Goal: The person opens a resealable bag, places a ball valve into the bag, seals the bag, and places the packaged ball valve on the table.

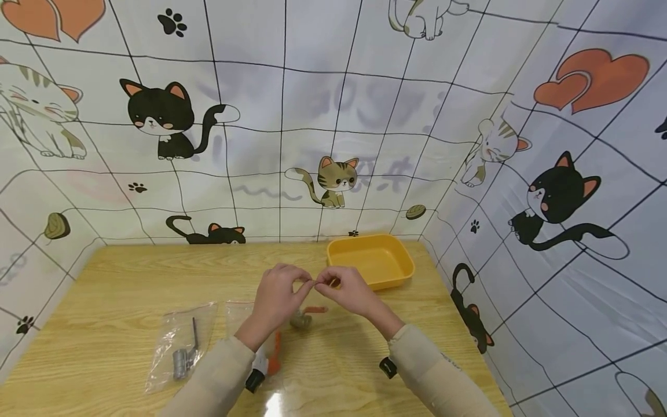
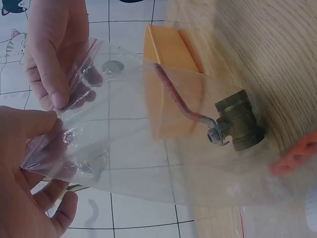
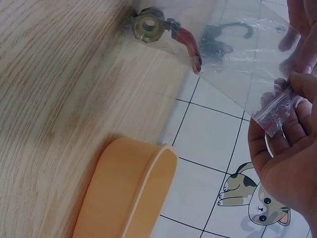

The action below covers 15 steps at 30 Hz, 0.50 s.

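Both hands pinch the top edge of a clear zip bag [image 2: 133,144] in front of the person. Inside, at its lower end, lies a brass ball valve [image 2: 241,121] with a red lever handle [image 2: 174,94]. My left hand [image 1: 276,295] holds the zip edge between thumb and fingers. Opposite it, my right hand [image 1: 349,288] pinches the same edge, the fingertips of the two hands close together. In the right wrist view the valve body [image 3: 147,26] shows its open threaded end. Whether the zip is sealed cannot be told.
A yellow tray [image 1: 388,282] stands at the back right of the wooden table [image 1: 130,266]. At the left lies a clear bag with a grey cylinder [image 1: 179,364] and a dark thin rod [image 1: 195,333]. An orange part [image 1: 274,364] lies beside the left forearm.
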Available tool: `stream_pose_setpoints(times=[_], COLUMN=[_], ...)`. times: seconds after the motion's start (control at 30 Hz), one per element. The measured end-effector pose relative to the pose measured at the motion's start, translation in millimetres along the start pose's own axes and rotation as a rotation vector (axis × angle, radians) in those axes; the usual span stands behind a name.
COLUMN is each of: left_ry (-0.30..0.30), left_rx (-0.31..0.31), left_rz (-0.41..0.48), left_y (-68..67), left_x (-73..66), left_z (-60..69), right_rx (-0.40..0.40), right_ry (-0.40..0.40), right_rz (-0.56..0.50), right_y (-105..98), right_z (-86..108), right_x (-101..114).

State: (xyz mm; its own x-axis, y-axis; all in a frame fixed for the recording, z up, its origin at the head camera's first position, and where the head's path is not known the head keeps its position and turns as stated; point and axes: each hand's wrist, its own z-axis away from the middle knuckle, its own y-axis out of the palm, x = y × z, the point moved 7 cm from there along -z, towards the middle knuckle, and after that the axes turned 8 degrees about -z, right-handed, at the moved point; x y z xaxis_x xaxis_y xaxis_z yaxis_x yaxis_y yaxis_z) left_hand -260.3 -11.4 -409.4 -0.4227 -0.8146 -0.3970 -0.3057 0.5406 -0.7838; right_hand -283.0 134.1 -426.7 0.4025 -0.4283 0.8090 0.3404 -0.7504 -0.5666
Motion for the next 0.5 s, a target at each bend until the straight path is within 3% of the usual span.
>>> stream_pose_setpoints(times=[0.5], left_ry=[0.030], left_rx=[0.067], left_rz=[0.022], left_y=[1.7], left_x=[0.2], left_z=[-0.1], right_rx=[0.032], right_ry=[0.058], right_rz=[-0.008], right_y=[-0.7], right_z=[-2.3], right_x=[-2.3])
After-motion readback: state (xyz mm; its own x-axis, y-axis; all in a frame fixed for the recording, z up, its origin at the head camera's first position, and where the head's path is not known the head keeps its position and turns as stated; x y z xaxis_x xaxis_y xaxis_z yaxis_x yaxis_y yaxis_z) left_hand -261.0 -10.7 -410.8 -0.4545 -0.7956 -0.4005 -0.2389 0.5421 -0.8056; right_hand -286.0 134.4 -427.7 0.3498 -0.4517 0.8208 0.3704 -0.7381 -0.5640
